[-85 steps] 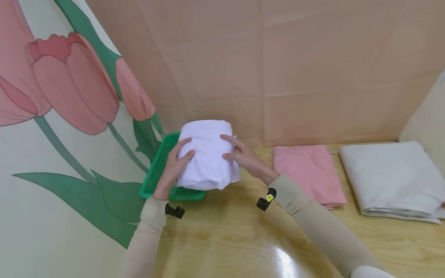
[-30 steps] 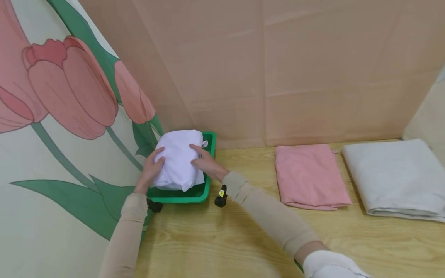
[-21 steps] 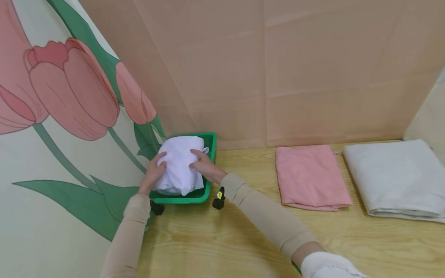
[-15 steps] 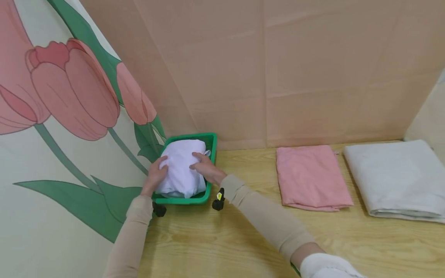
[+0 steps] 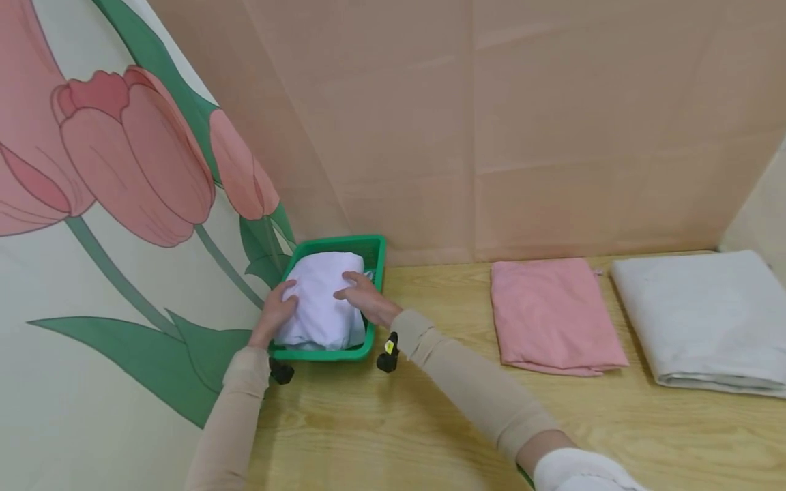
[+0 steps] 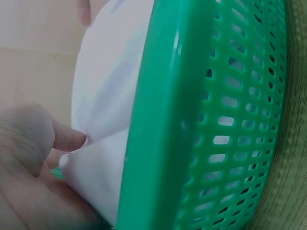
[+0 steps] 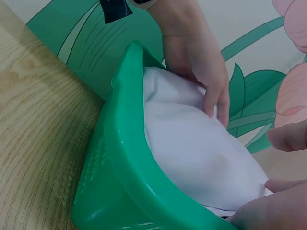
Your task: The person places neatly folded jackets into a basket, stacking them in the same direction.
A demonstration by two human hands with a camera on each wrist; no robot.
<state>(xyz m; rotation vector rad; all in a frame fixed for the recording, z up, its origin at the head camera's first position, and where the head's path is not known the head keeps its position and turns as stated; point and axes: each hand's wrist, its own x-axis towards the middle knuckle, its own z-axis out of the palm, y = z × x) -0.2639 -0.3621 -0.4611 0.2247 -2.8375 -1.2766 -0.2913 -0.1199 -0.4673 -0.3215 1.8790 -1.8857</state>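
A thick folded white cloth (image 5: 322, 300) lies inside a green plastic basket (image 5: 379, 252), below its rim at the front. On the cloth's left side my left hand (image 5: 276, 312) grips it with thumb and finger; the left wrist view shows two fingertips (image 6: 72, 137) dug into the fabric beside a crease. At the opposite side is my right hand (image 5: 366, 298), thumb and forefinger spread apart. In the right wrist view one finger (image 7: 290, 136) stands off the cloth, while another touches its edge. The remaining fingers are hidden behind cloth and basket.
To the right on the wooden surface (image 5: 430, 409) lies a folded pink cloth (image 5: 559, 317), then a larger folded grey-white cloth (image 5: 700, 317). A wall painted with tulips (image 5: 141, 164) borders the basket's left. A brown sheet (image 5: 381, 136) hangs behind.
Both hands carried the white cloth leftward and down into the green basket, where it has settled lower. During the last half second hands and cloth barely moved. The other cloths stayed put.
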